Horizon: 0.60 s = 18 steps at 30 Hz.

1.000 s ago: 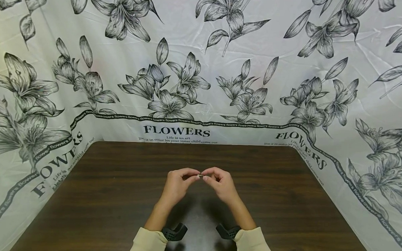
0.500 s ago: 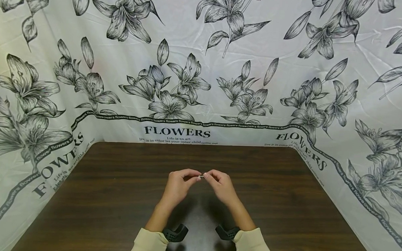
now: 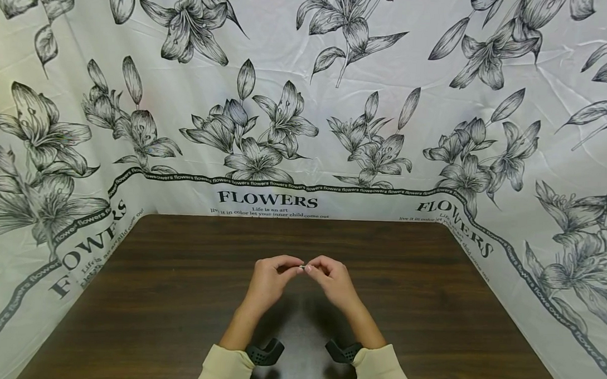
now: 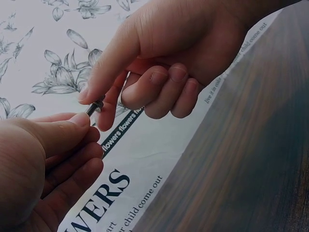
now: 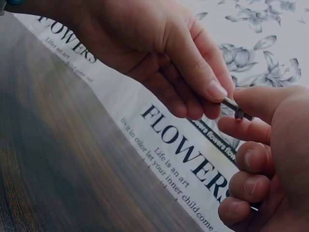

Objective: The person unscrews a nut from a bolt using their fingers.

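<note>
A small metal bolt with a threaded shank is held between the two hands, above the table. My left hand pinches one end of it between thumb and forefinger; that end is hidden by the fingertips. A nut sits on the shank, nearer the other end. Around this nut are the thumb and forefinger of my right hand, the thumb on one side and the forefinger on the other. The remaining right fingers are curled toward the palm.
Below the hands lies a dark wooden table. A white cloth printed with flowers and lettering hangs behind and along both sides. Each wrist wears a black device, such as the left wrist device.
The right thumb and forefinger have shifted on the nut: the thumb straightened half a second ago and is now bent back around it. The left hand stays nearly still.
</note>
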Tool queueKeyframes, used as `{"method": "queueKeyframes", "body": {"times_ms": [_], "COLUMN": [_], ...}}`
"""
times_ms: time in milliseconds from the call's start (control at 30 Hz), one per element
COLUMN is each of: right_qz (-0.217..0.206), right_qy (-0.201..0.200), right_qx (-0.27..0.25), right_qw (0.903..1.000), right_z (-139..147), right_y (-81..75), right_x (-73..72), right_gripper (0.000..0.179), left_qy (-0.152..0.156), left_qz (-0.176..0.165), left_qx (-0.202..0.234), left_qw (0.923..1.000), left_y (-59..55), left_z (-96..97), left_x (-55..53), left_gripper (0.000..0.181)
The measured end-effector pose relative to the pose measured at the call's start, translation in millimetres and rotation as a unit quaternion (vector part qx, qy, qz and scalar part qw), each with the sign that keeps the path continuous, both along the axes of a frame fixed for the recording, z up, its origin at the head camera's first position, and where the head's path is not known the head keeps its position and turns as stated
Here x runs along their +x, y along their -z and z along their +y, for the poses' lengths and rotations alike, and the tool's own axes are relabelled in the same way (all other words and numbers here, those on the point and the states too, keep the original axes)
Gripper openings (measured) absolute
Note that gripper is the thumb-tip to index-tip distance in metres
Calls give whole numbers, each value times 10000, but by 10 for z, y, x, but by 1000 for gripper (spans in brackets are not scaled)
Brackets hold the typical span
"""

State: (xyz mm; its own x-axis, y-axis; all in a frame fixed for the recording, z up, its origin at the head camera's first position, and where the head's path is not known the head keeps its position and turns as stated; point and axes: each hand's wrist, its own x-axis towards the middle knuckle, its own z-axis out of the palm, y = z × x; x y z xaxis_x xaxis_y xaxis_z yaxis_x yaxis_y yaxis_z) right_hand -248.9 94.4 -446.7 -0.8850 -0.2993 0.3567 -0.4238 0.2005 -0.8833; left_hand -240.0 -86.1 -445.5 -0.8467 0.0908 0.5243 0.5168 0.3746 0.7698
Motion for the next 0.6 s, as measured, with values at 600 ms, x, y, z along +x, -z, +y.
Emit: {"method": "queueKeyframes", "body": {"times_ms": [600], "right_qz": [275], "right_qy": [-352], "right_qx": [-278], "right_qw": [9986], "right_z": [-4], "right_y": [-218], "right_x": [138], "right_gripper": [16], "left_qy": [-67], "left_qz": [49], "left_qx": [-80], "left_qw": [9999], "left_y": [34], "left_z": [-14], "left_x": [-12], "left_gripper": [10]}}
